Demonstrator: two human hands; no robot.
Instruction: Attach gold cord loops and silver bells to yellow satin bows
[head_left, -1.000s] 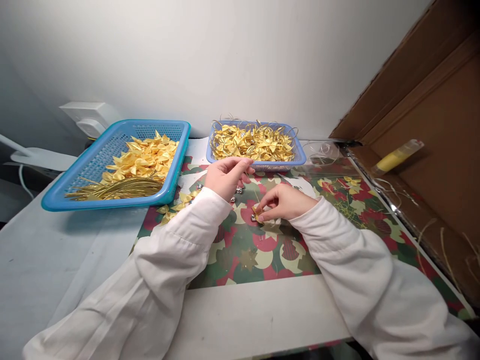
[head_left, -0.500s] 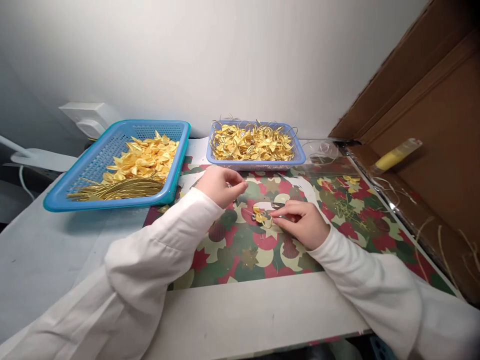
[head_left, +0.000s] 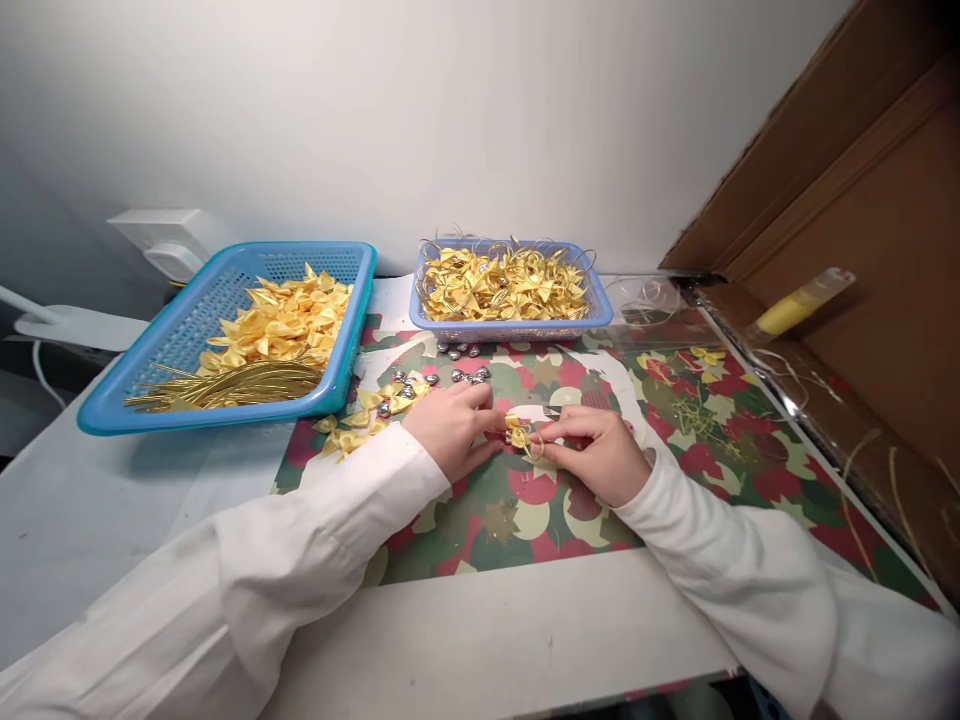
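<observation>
A small gold ribbon bow [head_left: 519, 438] with a looped gold cord and a silver bell sits between my two hands above the patterned sheet. My right hand [head_left: 600, 450] pinches it from the right, thumb and forefinger closed at the cord loop. From the left, my left hand [head_left: 457, 430] has its thumb and fingers closed at the bow's bell side; the fingertips partly hide what they grip. Just beyond my left hand lie several silver bells [head_left: 407, 385]. Loose gold bows [head_left: 352, 437] are by my left wrist.
A blue basket [head_left: 101, 412] at left holds gold bows and gold cords. At the back, a smaller basket [head_left: 510, 330] contains bows with looped cords. Cord scraps [head_left: 697, 425] lie at right, near a cardboard wall [head_left: 862, 200] and a yellow tube [head_left: 802, 303].
My left hand has come down and right to the bow, its fingertips now meeting it. Bells and loose bows its arm covered have come into view. My right hand keeps its pinch.
</observation>
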